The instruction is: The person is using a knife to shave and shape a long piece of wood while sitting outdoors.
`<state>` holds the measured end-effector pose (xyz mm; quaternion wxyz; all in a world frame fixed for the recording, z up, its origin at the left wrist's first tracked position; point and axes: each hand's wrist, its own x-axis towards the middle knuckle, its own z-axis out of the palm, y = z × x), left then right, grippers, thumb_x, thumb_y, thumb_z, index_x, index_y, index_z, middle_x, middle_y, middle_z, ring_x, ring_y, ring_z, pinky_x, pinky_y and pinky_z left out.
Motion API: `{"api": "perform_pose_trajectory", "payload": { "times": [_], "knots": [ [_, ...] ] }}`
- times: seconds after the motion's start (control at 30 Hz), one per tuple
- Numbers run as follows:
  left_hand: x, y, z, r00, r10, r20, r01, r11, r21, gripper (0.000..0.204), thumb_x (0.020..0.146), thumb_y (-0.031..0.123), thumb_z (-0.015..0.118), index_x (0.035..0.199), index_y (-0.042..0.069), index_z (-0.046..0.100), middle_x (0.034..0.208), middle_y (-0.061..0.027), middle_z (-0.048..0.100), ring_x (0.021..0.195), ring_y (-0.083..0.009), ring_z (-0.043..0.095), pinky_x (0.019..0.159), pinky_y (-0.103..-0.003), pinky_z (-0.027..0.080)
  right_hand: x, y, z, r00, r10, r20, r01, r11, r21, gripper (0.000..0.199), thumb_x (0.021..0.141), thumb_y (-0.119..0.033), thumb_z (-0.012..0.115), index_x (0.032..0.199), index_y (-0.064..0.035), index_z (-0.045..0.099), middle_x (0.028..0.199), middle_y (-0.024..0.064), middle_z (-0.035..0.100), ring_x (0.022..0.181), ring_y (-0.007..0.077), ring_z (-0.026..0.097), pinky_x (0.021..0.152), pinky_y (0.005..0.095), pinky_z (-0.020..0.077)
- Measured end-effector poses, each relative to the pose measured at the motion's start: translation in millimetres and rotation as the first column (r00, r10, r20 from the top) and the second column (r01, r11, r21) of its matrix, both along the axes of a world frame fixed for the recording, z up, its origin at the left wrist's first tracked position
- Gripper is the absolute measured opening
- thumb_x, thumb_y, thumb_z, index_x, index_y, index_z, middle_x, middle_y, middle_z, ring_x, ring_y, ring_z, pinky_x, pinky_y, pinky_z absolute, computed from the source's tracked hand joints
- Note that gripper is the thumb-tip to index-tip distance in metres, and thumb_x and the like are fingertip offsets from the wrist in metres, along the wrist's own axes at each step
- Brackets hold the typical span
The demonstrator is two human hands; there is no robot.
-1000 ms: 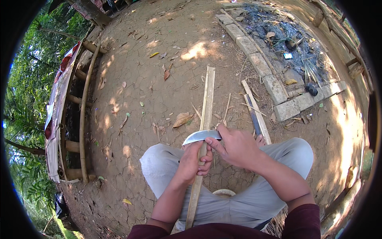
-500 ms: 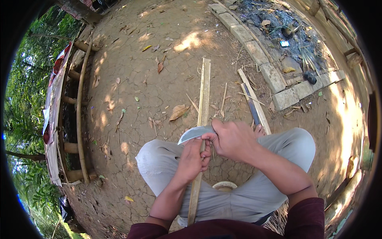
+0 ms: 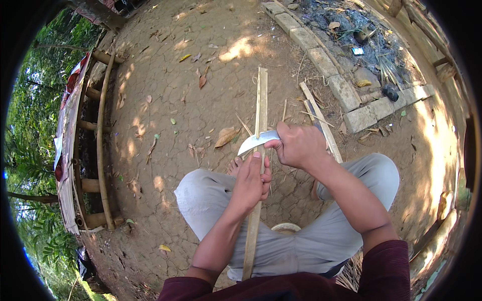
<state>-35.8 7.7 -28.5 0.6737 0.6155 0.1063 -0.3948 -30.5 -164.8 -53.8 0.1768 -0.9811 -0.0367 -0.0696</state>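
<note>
A long, pale strip of split bamboo or wood (image 3: pixel 252 236) runs between my thighs and out in front of me. My left hand (image 3: pixel 251 183) is closed around it at about its middle. In my right hand (image 3: pixel 302 145) is a knife (image 3: pixel 258 141) with a broad, curved blade; the fist hides its handle. The blade lies across the strip just beyond my left thumb, its tip pointing left. A thin sliver appears to lift along the strip's left side, ahead of the blade.
Two more strips (image 3: pixel 321 120) lie on the cracked earth at the right. Beyond them, bricks (image 3: pixel 321 60) border an ash heap (image 3: pixel 346 37). A raised bamboo platform (image 3: pixel 70 150) stands at the left. Below my lap shows a round, pale rim (image 3: pixel 286 227). A dry leaf (image 3: pixel 227 137) lies ahead.
Both hands and the knife have moved away from my body and slightly right. The blade now crosses the strip farther out, and the strip has shifted a little to the right.
</note>
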Motion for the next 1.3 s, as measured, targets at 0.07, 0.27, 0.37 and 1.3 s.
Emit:
{"api": "perform_pose_trajectory", "payload": {
  "times": [0.07, 0.27, 0.37, 1.3],
  "knots": [
    [2.2, -0.4, 1.0, 1.0, -0.004, -0.005, 0.003, 1.0, -0.005, 0.036, 0.107, 0.042, 0.029, 0.103, 0.01, 0.046, 0.067, 0.0024, 0.034, 0.045, -0.0061, 0.024, 0.04, -0.023, 0.02, 1.6, 1.5, 0.5, 1.0, -0.017, -0.021, 0.018, 0.998, 0.054, 0.05, 0.094, -0.052, 0.054, 0.083, -0.0029, 0.058, 0.058, 0.0184, 0.063, 0.055, 0.0382, 0.066, 0.049, 0.048, 0.0521],
    [-0.6, 8.0, -0.6, 0.999, 0.01, -0.047, -0.012, 0.999, -0.031, 0.035, 0.107, 0.041, 0.029, 0.103, 0.01, 0.046, 0.066, 0.0024, 0.034, 0.044, -0.0062, 0.024, 0.04, -0.023, 0.02, -16.6, 23.1, 9.5, 0.997, 0.012, -0.076, -0.004, 0.994, 0.107, 0.045, 0.096, -0.046, 0.054, 0.082, -0.0036, 0.056, 0.059, 0.0192, 0.063, 0.055, 0.0379, 0.065, 0.048, 0.0469, 0.0497],
    [-3.3, 6.2, 0.1, 0.997, 0.023, -0.073, -0.025, 1.0, -0.017, 0.035, 0.107, 0.04, 0.029, 0.102, 0.01, 0.046, 0.066, 0.0024, 0.033, 0.044, -0.0062, 0.025, 0.04, -0.023, 0.02, -7.8, 13.3, 11.5, 0.996, 0.032, -0.082, -0.024, 0.996, 0.091, 0.045, 0.095, -0.047, 0.055, 0.083, -0.004, 0.056, 0.06, 0.0184, 0.063, 0.055, 0.037, 0.066, 0.048, 0.0468, 0.0498],
    [7.2, 11.4, -5.1, 0.989, 0.011, -0.146, -0.021, 0.998, -0.067, 0.037, 0.106, 0.042, 0.032, 0.1, 0.01, 0.049, 0.065, 0.0044, 0.033, 0.044, -0.0053, 0.023, 0.038, -0.023, 0.02, -3.8, -11.5, 14.3, 0.919, 0.06, -0.389, 0.167, 0.834, 0.526, 0.051, 0.097, -0.045, 0.056, 0.092, 0.0059, 0.06, 0.07, 0.0251, 0.063, 0.071, 0.0411, 0.065, 0.063, 0.0474, 0.0492]
  ]
}}
